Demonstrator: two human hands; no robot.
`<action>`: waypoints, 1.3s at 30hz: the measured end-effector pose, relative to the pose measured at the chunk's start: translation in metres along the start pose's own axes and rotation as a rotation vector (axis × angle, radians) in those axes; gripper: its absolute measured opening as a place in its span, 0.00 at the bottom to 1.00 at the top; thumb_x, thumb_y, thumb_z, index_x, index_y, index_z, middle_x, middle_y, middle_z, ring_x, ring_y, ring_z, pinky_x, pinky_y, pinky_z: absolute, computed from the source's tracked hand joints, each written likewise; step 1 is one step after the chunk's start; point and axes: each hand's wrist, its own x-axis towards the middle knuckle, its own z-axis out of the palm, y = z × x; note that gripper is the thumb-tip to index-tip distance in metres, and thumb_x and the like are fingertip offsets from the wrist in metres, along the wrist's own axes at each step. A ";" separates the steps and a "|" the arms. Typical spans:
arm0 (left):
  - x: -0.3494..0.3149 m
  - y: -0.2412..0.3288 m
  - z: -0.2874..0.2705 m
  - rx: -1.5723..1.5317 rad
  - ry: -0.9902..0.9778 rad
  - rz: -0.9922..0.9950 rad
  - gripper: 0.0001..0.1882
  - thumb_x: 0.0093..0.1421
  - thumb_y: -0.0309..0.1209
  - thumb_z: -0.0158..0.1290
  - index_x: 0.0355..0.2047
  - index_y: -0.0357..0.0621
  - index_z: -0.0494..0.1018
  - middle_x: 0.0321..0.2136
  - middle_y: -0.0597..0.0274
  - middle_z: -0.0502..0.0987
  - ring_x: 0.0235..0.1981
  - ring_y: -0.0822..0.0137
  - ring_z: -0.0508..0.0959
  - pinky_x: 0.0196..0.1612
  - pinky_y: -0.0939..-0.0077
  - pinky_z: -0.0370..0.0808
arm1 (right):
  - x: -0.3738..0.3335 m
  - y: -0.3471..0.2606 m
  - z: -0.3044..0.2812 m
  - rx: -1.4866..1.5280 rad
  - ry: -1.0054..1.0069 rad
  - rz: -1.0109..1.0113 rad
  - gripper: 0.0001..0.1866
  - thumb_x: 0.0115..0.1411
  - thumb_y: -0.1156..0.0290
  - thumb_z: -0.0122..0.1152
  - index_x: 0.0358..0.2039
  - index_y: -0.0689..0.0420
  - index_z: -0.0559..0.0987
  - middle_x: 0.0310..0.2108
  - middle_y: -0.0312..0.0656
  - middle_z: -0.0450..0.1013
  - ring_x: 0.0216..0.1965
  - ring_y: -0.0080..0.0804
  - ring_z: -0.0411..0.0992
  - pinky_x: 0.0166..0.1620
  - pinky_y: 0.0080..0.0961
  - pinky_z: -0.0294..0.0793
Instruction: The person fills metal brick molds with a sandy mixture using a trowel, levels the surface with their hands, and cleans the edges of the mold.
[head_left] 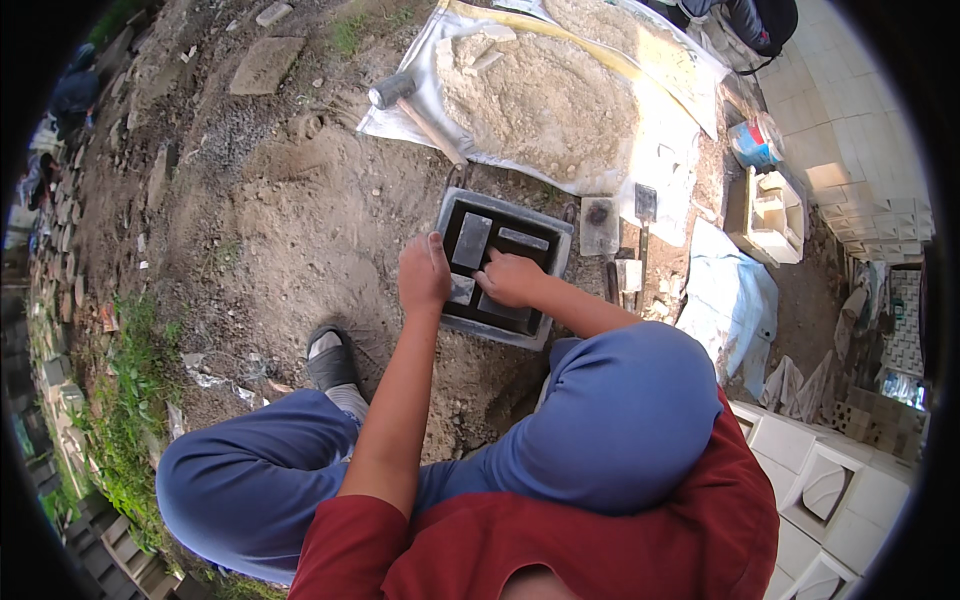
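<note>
Both hands inside dark square mould (556, 232) on soil. Left hand (424, 274) and right hand (508, 279): fingers curled narrow, pressing 1 grey insert (462, 290). Mallet (415, 112) lies well apart.

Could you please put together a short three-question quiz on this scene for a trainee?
1. True or false: both hands are inside the dark square mould.
2. Which tool lies at the edge of the sand pile? A) a hammer B) a saw C) a broom
3. Fill in: a small ___ lies right of the mould, on the white sheet's edge.

Key:
1. True: the left hand and the right hand both press on the flat grey inserts in the mould.
2. A: the hammer.
3. trowel.
</note>
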 end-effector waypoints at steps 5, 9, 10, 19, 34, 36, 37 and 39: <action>0.002 -0.001 0.000 0.000 -0.016 -0.003 0.30 0.78 0.49 0.29 0.36 0.37 0.71 0.37 0.38 0.75 0.42 0.35 0.74 0.47 0.42 0.69 | 0.001 0.001 -0.002 0.020 -0.004 0.001 0.32 0.75 0.49 0.42 0.38 0.64 0.86 0.55 0.65 0.72 0.52 0.60 0.76 0.58 0.50 0.75; 0.001 0.000 0.001 0.027 -0.033 -0.012 0.30 0.78 0.49 0.29 0.36 0.37 0.72 0.37 0.38 0.75 0.42 0.35 0.74 0.47 0.42 0.69 | -0.002 0.002 -0.003 0.033 0.005 0.001 0.33 0.75 0.48 0.41 0.36 0.63 0.86 0.54 0.64 0.72 0.51 0.59 0.77 0.57 0.50 0.75; 0.001 0.000 0.001 0.029 -0.035 -0.011 0.30 0.78 0.49 0.29 0.36 0.37 0.72 0.37 0.38 0.75 0.42 0.35 0.74 0.47 0.42 0.69 | -0.003 0.001 -0.003 0.035 0.006 0.002 0.33 0.75 0.48 0.41 0.36 0.63 0.86 0.54 0.64 0.72 0.51 0.59 0.77 0.57 0.50 0.75; 0.000 0.002 0.001 0.011 0.004 0.007 0.33 0.78 0.51 0.26 0.37 0.36 0.73 0.37 0.35 0.76 0.41 0.31 0.74 0.46 0.40 0.68 | -0.003 -0.005 -0.008 -0.025 -0.020 0.038 0.34 0.76 0.47 0.38 0.36 0.61 0.87 0.54 0.61 0.73 0.51 0.57 0.77 0.56 0.50 0.76; 0.000 0.004 -0.002 -0.005 0.000 -0.009 0.33 0.78 0.51 0.27 0.37 0.36 0.73 0.37 0.35 0.77 0.41 0.30 0.74 0.45 0.38 0.68 | -0.007 -0.002 -0.006 0.002 -0.009 -0.001 0.37 0.77 0.45 0.36 0.39 0.64 0.86 0.58 0.62 0.70 0.56 0.59 0.74 0.59 0.50 0.74; 0.000 0.005 -0.001 -0.001 0.004 -0.016 0.34 0.77 0.51 0.27 0.36 0.36 0.73 0.37 0.34 0.77 0.41 0.30 0.74 0.44 0.38 0.68 | -0.017 -0.001 -0.010 0.090 0.026 -0.050 0.35 0.77 0.46 0.37 0.45 0.64 0.84 0.59 0.60 0.70 0.57 0.58 0.73 0.60 0.48 0.73; -0.001 0.005 -0.001 -0.001 0.000 -0.016 0.34 0.77 0.51 0.27 0.36 0.36 0.73 0.37 0.34 0.77 0.41 0.30 0.74 0.44 0.38 0.68 | -0.024 -0.003 -0.014 0.092 0.025 -0.048 0.35 0.77 0.46 0.37 0.45 0.64 0.84 0.59 0.60 0.70 0.57 0.58 0.73 0.60 0.48 0.73; 0.000 0.009 0.000 0.004 -0.023 -0.033 0.33 0.78 0.51 0.26 0.35 0.36 0.73 0.37 0.35 0.76 0.42 0.31 0.74 0.44 0.39 0.68 | -0.045 -0.003 -0.031 0.399 0.104 -0.116 0.31 0.78 0.48 0.39 0.48 0.64 0.81 0.57 0.55 0.72 0.57 0.56 0.73 0.61 0.44 0.71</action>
